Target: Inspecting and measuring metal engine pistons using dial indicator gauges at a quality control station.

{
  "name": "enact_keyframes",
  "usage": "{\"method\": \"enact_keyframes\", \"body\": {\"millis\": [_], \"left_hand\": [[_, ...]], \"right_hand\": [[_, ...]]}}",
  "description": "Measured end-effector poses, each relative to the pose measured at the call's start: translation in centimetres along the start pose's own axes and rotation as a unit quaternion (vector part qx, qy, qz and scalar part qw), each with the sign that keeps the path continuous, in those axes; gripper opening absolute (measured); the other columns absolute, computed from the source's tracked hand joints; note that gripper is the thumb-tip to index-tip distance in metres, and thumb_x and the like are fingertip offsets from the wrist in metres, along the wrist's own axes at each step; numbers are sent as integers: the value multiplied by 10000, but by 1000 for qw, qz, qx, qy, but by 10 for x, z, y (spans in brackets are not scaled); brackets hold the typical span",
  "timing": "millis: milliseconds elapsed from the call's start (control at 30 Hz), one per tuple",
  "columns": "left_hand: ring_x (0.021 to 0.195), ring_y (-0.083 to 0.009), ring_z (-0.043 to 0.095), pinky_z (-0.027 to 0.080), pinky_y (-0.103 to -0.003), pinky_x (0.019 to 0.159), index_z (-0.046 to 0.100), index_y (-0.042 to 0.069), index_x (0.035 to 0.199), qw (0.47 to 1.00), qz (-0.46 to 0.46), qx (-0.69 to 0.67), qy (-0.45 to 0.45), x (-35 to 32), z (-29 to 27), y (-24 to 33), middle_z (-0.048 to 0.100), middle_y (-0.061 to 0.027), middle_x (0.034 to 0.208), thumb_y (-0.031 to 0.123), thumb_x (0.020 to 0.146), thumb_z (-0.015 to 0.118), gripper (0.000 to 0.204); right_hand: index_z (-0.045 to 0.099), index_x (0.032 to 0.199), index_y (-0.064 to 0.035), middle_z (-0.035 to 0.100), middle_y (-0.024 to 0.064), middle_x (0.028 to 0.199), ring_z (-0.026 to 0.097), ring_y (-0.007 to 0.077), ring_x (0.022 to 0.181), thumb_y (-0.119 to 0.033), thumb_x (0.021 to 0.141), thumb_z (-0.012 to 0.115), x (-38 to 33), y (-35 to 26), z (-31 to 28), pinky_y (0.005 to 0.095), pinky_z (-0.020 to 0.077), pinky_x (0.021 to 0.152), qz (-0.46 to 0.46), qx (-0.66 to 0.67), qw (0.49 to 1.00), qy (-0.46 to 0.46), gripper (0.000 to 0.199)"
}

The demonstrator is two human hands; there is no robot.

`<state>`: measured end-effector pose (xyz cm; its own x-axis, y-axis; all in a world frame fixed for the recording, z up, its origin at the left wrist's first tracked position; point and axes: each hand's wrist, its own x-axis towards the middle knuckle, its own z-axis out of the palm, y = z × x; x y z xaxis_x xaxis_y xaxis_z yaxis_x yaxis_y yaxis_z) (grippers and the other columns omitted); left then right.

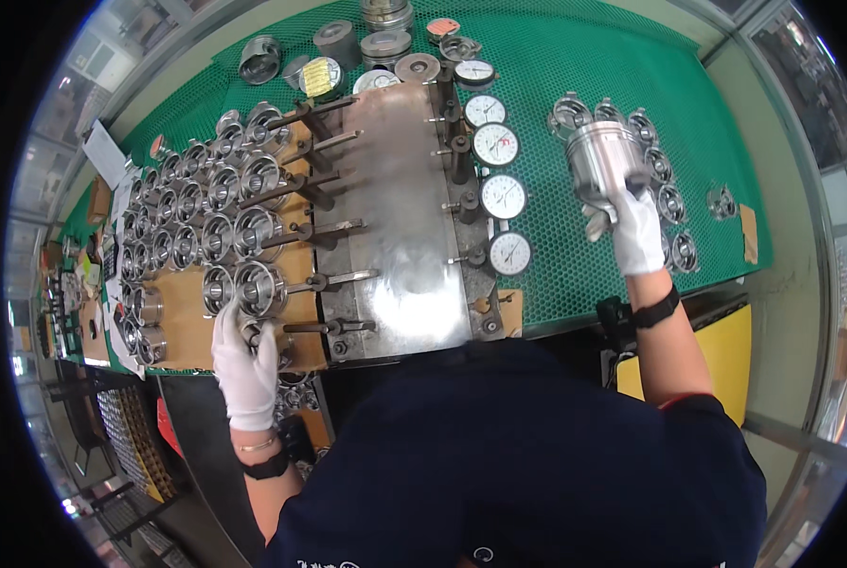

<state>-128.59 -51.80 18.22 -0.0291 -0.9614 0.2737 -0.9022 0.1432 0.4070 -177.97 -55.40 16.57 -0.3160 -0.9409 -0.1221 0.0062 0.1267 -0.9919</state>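
Note:
My right hand (636, 232), in a white glove, grips a shiny metal piston (605, 161) and holds it above a cluster of similar pistons (665, 185) on the green mat at the right. My left hand (245, 364), also gloved, closes around a piston (258, 331) at the near end of the rows of pistons (205, 204) lying on a wooden board (185, 322) at the left. Between the hands stands a metal gauging fixture (404, 227) with rods on its left side and several round dial gauges (501, 170) on its right.
A green mesh mat (575, 76) covers the bench. Loose pistons, round metal parts and a yellow disc (321, 76) lie at the far edge. Papers (103, 151) sit at far left. A yellow bin (726, 355) stands below the bench at right. A small part (722, 201) lies near the right edge.

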Motion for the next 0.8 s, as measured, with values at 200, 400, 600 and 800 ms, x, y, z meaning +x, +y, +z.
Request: {"method": "enact_keyframes", "body": {"millis": [200, 400, 600, 800], "left_hand": [[1087, -403, 580, 473, -492, 959, 625, 34, 1003, 978, -49, 199, -41, -63, 3, -53, 632, -166, 1123, 71, 810, 661, 200], [1117, -435, 562, 458, -512, 979, 626, 50, 975, 971, 25, 219, -94, -61, -1, -33, 650, -141, 1049, 33, 786, 632, 190], [1142, -400, 558, 449, -507, 964, 638, 60, 963, 942, 51, 327, -51, -83, 7, -47, 658, -108, 1002, 73, 730, 721, 248], [859, -358, 652, 522, -415, 766, 715, 36, 954, 970, -188, 125, -97, -73, -17, -32, 704, -160, 883, 133, 798, 744, 186]], "right_hand": [[576, 1043, -11, 620, 139, 778, 602, 243, 593, -97, 941, 509, 137, 89, -9, 344, 504, 508, 284, 137, 947, -57, 149], [605, 1037, -52, 688, 95, 862, 685, 213, 675, -149, 1001, 469, 221, 113, 44, 334, 607, 579, 350, 116, 929, 16, 171], [505, 1241, 66, 566, 284, 1263, 666, 406, 1016, -239, 981, 554, 200, 112, 51, 431, 598, 867, 209, 277, 938, -4, 404], [517, 1316, 59, 683, 160, 1139, 712, 264, 959, -164, 981, 567, 82, 40, 17, 342, 581, 850, -3, 22, 998, -57, 406]]}}
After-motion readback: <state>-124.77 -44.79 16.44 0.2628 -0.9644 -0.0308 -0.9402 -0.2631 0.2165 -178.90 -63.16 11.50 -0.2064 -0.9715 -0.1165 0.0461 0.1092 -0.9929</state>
